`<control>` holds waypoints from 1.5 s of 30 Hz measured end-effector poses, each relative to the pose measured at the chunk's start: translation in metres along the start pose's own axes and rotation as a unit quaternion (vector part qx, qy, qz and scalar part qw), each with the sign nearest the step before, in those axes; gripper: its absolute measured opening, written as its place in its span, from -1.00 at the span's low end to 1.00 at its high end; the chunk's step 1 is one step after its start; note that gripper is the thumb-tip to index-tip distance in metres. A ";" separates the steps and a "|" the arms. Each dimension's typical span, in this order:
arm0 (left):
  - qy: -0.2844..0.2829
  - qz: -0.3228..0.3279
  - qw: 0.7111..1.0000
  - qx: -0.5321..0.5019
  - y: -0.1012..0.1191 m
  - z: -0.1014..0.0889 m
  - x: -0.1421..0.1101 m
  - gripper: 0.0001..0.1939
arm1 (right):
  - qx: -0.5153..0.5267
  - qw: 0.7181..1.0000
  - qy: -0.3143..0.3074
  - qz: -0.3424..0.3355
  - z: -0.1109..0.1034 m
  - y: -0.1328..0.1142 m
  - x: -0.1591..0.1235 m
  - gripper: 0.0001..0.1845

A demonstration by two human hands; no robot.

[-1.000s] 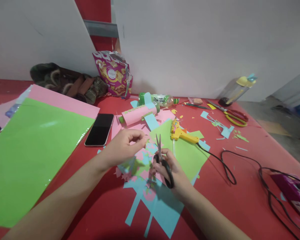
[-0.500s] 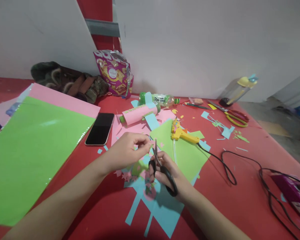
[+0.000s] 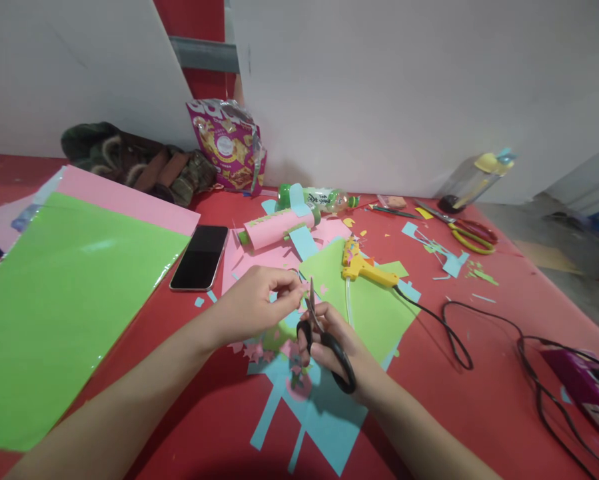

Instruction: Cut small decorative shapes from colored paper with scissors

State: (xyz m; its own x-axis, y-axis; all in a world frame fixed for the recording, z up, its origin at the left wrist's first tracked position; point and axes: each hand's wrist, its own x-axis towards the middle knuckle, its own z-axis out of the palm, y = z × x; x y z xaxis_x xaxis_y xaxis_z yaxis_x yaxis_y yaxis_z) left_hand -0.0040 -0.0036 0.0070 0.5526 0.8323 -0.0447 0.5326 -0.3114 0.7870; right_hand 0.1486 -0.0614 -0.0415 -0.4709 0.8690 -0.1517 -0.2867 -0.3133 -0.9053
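My left hand (image 3: 274, 293) is closed in a pinch on a small piece of paper, mostly hidden by the fingertips. Black-handled scissors (image 3: 335, 357) are in my right hand (image 3: 346, 340), with fingers through the loops. Their blades point up and away from me, right beside the left fingertips. Below the hands lie small pink paper cutouts (image 3: 259, 351), some star-shaped, and a round pink piece (image 3: 299, 388) with something small and green on it. Under these are blue paper (image 3: 329, 427) with cut strips and a green sheet (image 3: 379, 327).
A yellow glue gun (image 3: 372, 270) rests on the green sheet, its black cord running right to a purple power strip (image 3: 586, 390). Left are a phone (image 3: 199, 259) and large green paper (image 3: 79, 287). Behind lie a pink-wrapped roll (image 3: 276, 229), a green bottle (image 3: 324, 199) and red-yellow-handled scissors (image 3: 472, 237).
Both hands stay almost in place. The left fingertips have shifted very slightly to the right, toward the scissor blades.
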 end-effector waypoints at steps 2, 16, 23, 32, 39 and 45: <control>-0.001 0.002 1.000 0.000 0.000 0.000 0.000 -0.70 | -0.002 1.000 0.002 -0.003 0.000 0.000 0.000 -0.55; -0.009 0.008 1.000 0.001 0.001 -0.001 0.000 -0.71 | -0.012 1.000 -0.001 -0.007 -0.001 0.000 0.000 -0.54; -0.020 0.013 1.000 0.007 0.000 -0.003 0.000 -0.73 | -0.023 1.000 0.007 -0.004 0.001 -0.002 0.000 -0.54; -0.032 0.030 0.999 0.019 -0.002 -0.005 0.001 -0.72 | -0.019 1.000 0.013 -0.002 0.001 -0.001 0.000 -0.55; -0.029 0.025 0.999 0.006 0.000 -0.006 0.000 -0.71 | -0.018 1.000 0.015 -0.009 0.000 0.001 0.000 -0.56; -0.029 0.019 0.999 -0.004 -0.001 -0.007 0.000 -0.72 | -0.025 0.999 0.019 0.004 0.001 -0.001 0.000 -0.56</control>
State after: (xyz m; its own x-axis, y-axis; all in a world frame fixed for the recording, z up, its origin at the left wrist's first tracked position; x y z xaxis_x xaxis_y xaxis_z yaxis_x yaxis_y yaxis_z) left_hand -0.0090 0.0001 0.0107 0.6086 0.7919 -0.0505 0.5054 -0.3377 0.7941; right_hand 0.1482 -0.0611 -0.0404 -0.4407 0.8807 -0.1736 -0.2400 -0.3020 -0.9226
